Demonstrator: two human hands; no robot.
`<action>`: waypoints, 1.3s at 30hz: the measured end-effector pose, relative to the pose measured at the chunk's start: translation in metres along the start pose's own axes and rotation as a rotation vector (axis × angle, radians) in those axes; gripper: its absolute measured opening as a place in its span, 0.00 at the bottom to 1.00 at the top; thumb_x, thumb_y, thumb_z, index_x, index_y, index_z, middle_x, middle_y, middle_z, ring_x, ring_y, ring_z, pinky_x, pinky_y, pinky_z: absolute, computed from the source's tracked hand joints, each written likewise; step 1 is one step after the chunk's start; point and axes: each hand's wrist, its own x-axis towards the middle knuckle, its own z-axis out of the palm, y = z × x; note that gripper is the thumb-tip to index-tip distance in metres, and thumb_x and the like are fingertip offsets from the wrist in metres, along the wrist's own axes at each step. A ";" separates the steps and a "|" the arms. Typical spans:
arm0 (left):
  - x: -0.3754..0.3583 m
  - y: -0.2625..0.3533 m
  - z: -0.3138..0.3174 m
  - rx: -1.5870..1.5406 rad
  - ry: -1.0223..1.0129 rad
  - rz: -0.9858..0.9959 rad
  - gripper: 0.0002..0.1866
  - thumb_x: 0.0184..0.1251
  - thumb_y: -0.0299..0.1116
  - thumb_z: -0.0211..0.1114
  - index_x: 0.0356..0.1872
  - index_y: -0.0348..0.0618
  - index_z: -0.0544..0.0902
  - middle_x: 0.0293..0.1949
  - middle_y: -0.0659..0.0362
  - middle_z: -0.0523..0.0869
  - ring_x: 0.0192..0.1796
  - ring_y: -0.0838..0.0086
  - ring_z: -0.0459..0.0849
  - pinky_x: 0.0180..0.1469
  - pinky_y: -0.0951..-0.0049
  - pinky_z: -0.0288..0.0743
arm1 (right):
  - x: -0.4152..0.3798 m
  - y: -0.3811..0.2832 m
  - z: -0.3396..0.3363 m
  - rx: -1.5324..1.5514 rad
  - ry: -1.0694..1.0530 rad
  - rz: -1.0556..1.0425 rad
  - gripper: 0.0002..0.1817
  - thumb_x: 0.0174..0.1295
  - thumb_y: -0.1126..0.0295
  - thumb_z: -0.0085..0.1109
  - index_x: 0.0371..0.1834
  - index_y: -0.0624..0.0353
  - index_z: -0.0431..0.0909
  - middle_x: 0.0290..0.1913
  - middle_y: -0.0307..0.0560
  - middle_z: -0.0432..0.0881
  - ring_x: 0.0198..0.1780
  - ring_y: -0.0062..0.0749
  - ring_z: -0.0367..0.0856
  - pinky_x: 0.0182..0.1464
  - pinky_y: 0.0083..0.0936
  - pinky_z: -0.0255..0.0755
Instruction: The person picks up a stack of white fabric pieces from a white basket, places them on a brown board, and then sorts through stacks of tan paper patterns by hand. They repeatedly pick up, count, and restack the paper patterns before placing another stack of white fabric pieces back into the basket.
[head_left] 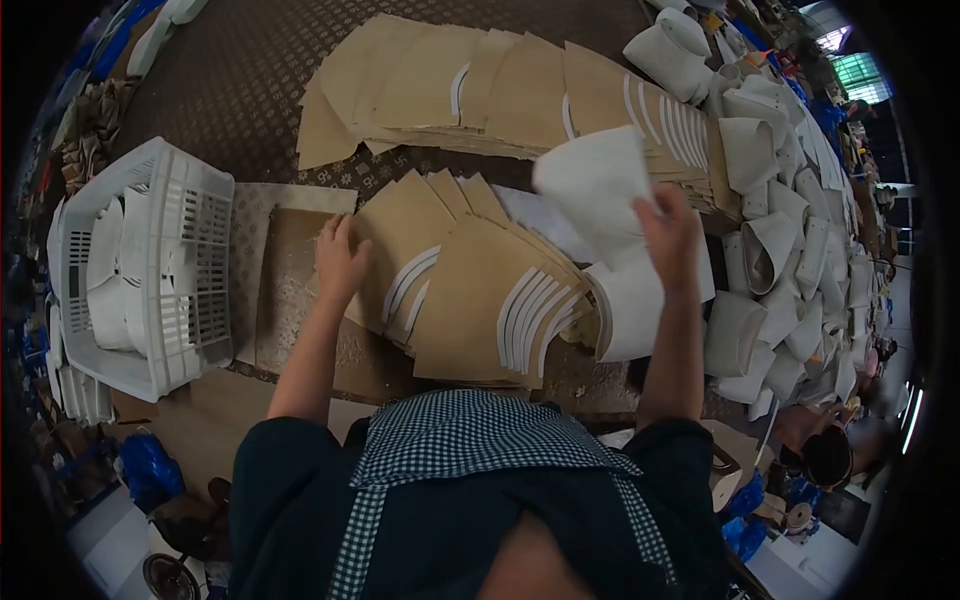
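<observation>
My right hand (pixel 670 240) grips the edge of a white curved sheet piece (pixel 598 185), raised and tilted above the table. Below that hand lie more white pieces (pixel 635 310), partly hidden by my forearm. On the left, my left hand (pixel 342 258) has its fingers apart at the left edge of fanned brown card sheets (pixel 460 290); whether it presses on them is hard to tell. Thin white curved strips (pixel 530 318) lie on these sheets.
A white plastic basket (pixel 190 260) holding white pieces stands at the left. Along the back runs a row of stacked brown sheets (pixel 520 85), some bearing white strips. Many curved white pieces (pixel 765 240) are heaped at the right on the patterned brown table (pixel 240 90).
</observation>
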 end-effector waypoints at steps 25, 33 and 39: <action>-0.128 0.157 0.059 -0.157 -0.339 0.320 0.34 0.55 0.35 0.66 0.64 0.32 0.68 0.70 0.38 0.61 0.69 0.43 0.60 0.69 0.52 0.58 | -0.268 0.044 0.109 0.553 -0.056 0.647 0.32 0.61 0.65 0.62 0.66 0.69 0.66 0.56 0.54 0.77 0.50 0.33 0.79 0.52 0.28 0.74; -0.133 0.176 0.063 -0.369 -0.418 0.360 0.32 0.58 0.34 0.66 0.65 0.36 0.69 0.68 0.43 0.64 0.67 0.47 0.63 0.67 0.58 0.64 | -0.249 0.069 0.095 0.616 -0.240 0.965 0.21 0.57 0.63 0.67 0.48 0.68 0.78 0.41 0.46 0.83 0.41 0.28 0.80 0.44 0.26 0.74; -0.122 0.174 0.067 -0.572 -0.492 0.175 0.28 0.60 0.34 0.64 0.62 0.35 0.72 0.62 0.44 0.72 0.59 0.54 0.73 0.61 0.62 0.68 | -0.247 0.045 0.090 0.855 -0.160 0.918 0.21 0.54 0.67 0.68 0.48 0.68 0.79 0.45 0.47 0.83 0.44 0.32 0.81 0.48 0.27 0.74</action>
